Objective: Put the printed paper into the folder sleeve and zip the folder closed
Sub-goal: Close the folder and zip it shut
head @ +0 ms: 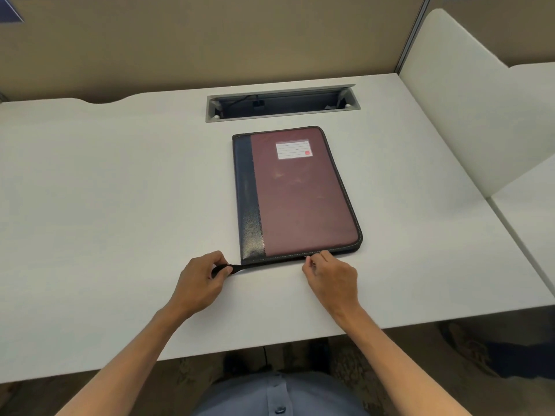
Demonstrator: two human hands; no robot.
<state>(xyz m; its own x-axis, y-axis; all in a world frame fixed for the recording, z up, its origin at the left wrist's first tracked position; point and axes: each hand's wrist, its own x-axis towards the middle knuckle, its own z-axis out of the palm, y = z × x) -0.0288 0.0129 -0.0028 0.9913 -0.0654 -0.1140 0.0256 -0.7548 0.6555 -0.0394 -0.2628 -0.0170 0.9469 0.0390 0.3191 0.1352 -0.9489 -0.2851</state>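
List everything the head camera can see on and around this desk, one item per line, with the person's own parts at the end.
maroon zip folder with black spine strip: one, maroon and black, lying closed and flat on the desk, centre.
white lined label: one, white with a small red square, on the folder cover near its far end.
black zipper tail strap: one, black, sticking out from the folder's near left corner.
white desk: one, white, under everything.
grey cable tray opening: one, grey, set into the desk beyond the folder.
white side divider panel: one, white, right of the desk.
left hand: one, grip pinching the strap.
right hand: one, grip at the folder's near edge.
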